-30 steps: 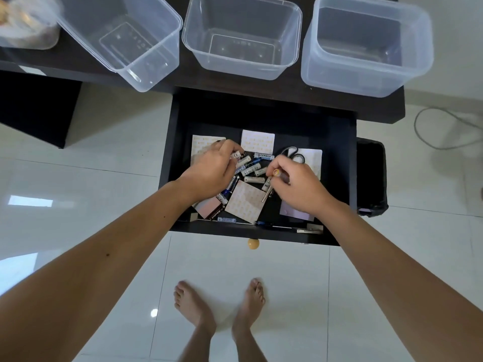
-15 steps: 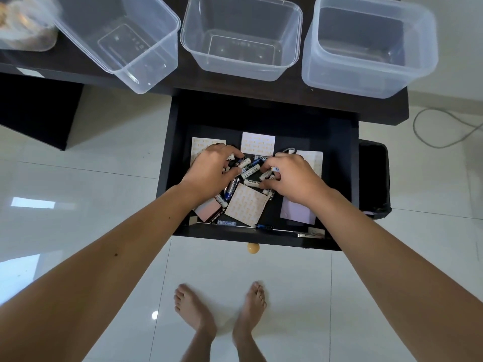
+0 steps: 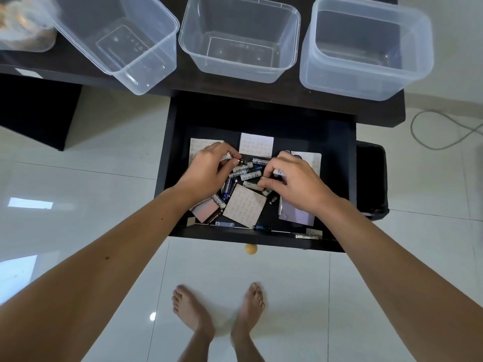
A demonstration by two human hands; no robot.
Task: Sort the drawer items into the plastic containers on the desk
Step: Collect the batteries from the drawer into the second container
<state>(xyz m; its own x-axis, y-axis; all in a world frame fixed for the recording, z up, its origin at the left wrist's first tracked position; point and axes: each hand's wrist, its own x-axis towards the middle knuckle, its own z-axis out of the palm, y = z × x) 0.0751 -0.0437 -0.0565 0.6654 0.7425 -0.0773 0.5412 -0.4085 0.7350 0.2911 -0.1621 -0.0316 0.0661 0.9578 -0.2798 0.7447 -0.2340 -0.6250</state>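
Note:
The open black drawer (image 3: pixel 337 163) holds a heap of several batteries (image 3: pixel 245 173), square paper pads (image 3: pixel 244 209) and a pink pad (image 3: pixel 206 210). My left hand (image 3: pixel 209 171) reaches into the left of the heap, fingers pinched on a battery. My right hand (image 3: pixel 295 182) is at the heap's right side, fingers closed on batteries. Three clear plastic containers stand on the dark desk behind the drawer: left (image 3: pixel 125 48), middle (image 3: pixel 240 37) and right (image 3: pixel 366 48). All three look empty.
A black bin (image 3: pixel 372 178) stands right of the drawer. A grey cable (image 3: pixel 444 131) lies on the white tiled floor. A plastic bag (image 3: pixel 23 27) sits at the desk's far left. My bare feet (image 3: pixel 219 317) stand below the drawer knob (image 3: pixel 251 249).
My right hand moved left and forward over the scissors into the battery heap and closed on batteries. My left hand shifted slightly, still pinching batteries. The camera tilted a little.

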